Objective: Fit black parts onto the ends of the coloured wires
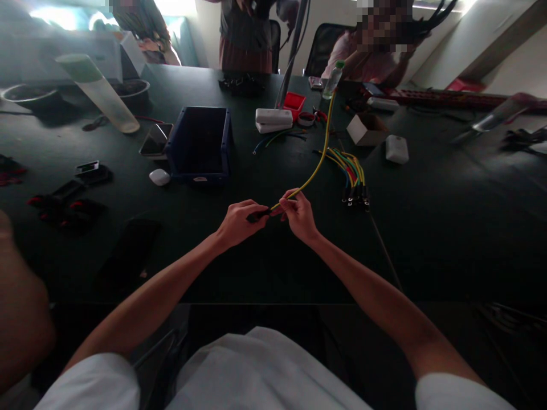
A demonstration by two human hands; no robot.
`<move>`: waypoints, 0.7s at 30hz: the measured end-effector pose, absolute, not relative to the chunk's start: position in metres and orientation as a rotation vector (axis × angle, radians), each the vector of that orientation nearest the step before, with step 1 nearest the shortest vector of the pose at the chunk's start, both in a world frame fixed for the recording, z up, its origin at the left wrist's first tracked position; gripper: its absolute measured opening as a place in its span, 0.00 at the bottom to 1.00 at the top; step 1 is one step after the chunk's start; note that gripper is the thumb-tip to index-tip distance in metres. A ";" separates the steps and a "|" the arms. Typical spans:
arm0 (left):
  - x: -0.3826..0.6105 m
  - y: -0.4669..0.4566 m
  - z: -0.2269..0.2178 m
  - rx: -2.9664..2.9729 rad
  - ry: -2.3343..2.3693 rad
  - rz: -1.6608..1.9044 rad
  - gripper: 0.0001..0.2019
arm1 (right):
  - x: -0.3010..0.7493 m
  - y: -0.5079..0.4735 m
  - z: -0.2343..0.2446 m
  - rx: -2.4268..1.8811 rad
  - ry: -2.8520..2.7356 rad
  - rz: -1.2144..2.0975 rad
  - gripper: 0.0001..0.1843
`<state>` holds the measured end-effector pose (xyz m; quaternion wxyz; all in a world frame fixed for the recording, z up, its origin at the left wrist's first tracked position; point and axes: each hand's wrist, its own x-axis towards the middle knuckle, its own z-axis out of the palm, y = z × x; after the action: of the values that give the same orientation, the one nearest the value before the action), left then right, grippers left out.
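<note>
Both my hands meet over the dark table (427, 228), just in front of me. My left hand (238, 221) pinches a small black connector (257, 214) at the end of a yellow wire (321, 154). My right hand (299, 215) grips that same wire right beside the connector. The wire rises from my fingers and curves away toward the far side of the table. A bundle of several coloured wires with black ends (352, 179) lies a little to the right of my right hand.
A dark blue bin (200, 145) sits ahead on the left, with a phone (155, 139), a white earbud case (159, 177) and black-and-red parts (64, 205) nearby. White boxes (273, 119), a red tray (294, 103) and a bottle (332, 80) stand farther back. Other people sit across the table.
</note>
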<state>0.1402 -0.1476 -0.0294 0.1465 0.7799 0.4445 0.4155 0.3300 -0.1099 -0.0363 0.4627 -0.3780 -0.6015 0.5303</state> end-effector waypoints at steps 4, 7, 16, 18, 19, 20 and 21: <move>0.140 -0.148 -0.028 2.246 1.285 1.193 0.10 | 0.330 -0.110 -0.037 -0.931 -1.474 1.308 0.18; 0.141 -0.148 -0.028 2.243 1.284 1.192 0.10 | 0.330 -0.110 -0.036 -0.933 -1.477 1.312 0.18; 0.141 -0.149 -0.029 2.275 1.287 1.189 0.10 | 0.330 -0.110 -0.037 -0.942 -1.480 1.315 0.19; 0.141 -0.149 -0.029 2.276 1.284 1.200 0.10 | 0.329 -0.110 -0.037 -0.939 -1.469 1.318 0.19; 0.141 -0.149 -0.030 2.275 1.282 1.207 0.10 | 0.329 -0.110 -0.038 -0.939 -1.466 1.318 0.19; 0.141 -0.149 -0.030 2.275 1.281 1.215 0.10 | 0.329 -0.110 -0.038 -0.940 -1.464 1.318 0.19; 0.141 -0.148 -0.030 2.276 1.279 1.222 0.10 | 0.329 -0.110 -0.038 -0.941 -1.463 1.316 0.19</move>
<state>0.1411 -0.1485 -0.0303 0.1292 0.7829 0.4400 0.4203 0.3293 -0.1097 -0.0380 0.4619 -0.3827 -0.5948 0.5351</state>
